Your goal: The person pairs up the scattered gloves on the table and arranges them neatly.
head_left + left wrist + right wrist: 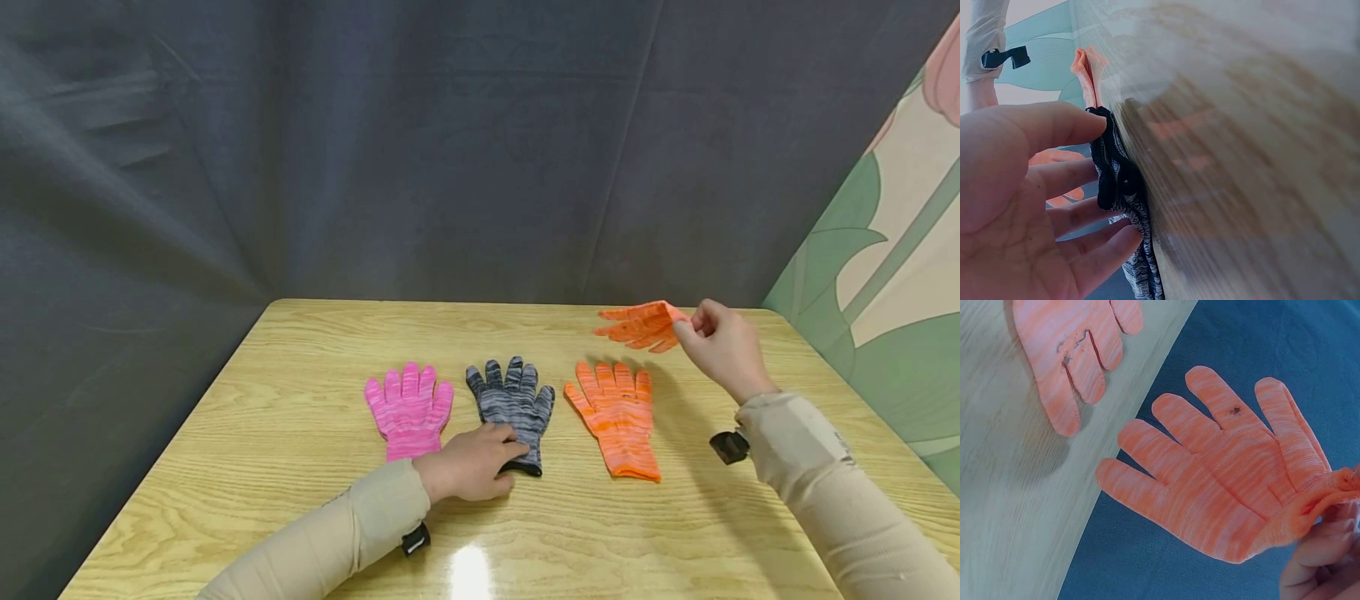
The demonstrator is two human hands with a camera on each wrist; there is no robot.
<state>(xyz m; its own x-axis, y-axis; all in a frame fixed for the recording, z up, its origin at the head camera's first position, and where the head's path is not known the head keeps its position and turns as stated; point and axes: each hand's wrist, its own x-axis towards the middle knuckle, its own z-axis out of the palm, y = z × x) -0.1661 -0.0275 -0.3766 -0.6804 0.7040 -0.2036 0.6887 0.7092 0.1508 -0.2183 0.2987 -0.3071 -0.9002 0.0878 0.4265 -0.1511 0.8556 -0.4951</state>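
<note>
A limp orange knit glove hangs in the air above the table's back right, its cuff pinched by my right hand. Its fingers point left in the head view. A second orange glove lies flat below it, fingers toward the back. My left hand touches the cuff end of a grey-and-black glove on the table. In the left wrist view, the thumb is at the black cuff and the spread fingers reach over the glove. A pink glove lies left of it, its cuff partly hidden by my left hand.
The gloves lie in a row on a light wooden table. A dark cloth hangs behind and at the left. A wall with a painted leaf and flower pattern borders the right side.
</note>
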